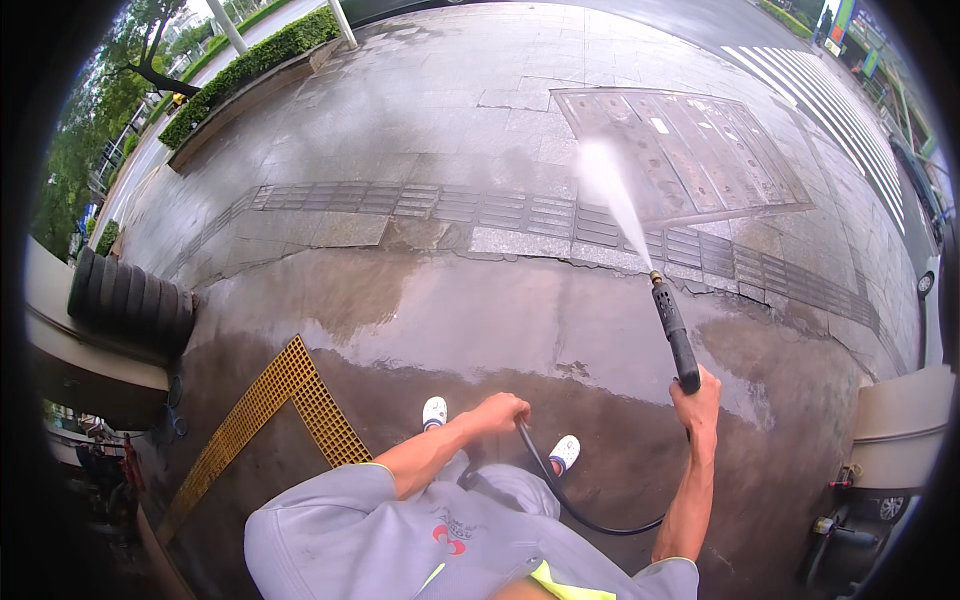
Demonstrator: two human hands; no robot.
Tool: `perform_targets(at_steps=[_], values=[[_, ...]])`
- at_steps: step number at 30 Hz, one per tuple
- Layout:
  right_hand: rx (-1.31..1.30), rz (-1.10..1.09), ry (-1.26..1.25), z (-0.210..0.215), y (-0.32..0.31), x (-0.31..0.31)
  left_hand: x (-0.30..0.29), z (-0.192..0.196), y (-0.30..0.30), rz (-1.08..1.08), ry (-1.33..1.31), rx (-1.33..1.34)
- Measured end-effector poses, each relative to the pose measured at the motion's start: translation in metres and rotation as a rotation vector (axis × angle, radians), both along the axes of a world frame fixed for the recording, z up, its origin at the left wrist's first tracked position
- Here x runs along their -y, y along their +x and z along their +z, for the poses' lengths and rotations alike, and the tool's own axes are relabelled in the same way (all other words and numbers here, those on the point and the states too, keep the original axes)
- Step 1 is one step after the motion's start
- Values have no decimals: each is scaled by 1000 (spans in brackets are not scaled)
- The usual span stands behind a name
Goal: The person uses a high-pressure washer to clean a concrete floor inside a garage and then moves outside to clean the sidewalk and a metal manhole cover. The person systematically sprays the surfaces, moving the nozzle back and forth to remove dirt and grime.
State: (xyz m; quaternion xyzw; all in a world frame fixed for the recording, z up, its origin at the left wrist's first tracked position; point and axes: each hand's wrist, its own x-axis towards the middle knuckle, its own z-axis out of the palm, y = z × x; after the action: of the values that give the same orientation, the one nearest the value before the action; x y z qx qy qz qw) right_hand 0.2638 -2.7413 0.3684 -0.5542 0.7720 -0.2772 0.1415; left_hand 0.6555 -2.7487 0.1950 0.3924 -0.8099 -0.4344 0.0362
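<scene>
My right hand [697,400] is wrapped round the grip of a black pressure washer gun [672,322], held out ahead of me with its nozzle pointing forward and slightly left. A white fan of water spray [618,198] leaves the brass tip over the wet paving, near a large metal cover plate [690,150]. My left hand [503,411] is closed on the black hose [545,470] in front of my body. From there the hose loops down to the right, passing behind my right forearm.
Yellow grating [262,408] lies on the wet ground at left. Stacked tyres [130,302] stand beside the left wall, and another wall [903,428] is at right. Ribbed tactile paving [500,210] crosses ahead. Beyond are a hedge [250,70] and a striped crosswalk [825,110].
</scene>
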Motion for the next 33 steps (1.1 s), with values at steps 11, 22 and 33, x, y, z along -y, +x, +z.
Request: perform_targets(at_steps=[11,22,33], values=[[-140,342,218,61,396,2,9,-59,227,-220,-135,53],[-269,307,401,7,542,54,-36,-95,333,-70,38,333],[-82,-98,278,-34,576,13,-62,-79,439,-237,90,255]])
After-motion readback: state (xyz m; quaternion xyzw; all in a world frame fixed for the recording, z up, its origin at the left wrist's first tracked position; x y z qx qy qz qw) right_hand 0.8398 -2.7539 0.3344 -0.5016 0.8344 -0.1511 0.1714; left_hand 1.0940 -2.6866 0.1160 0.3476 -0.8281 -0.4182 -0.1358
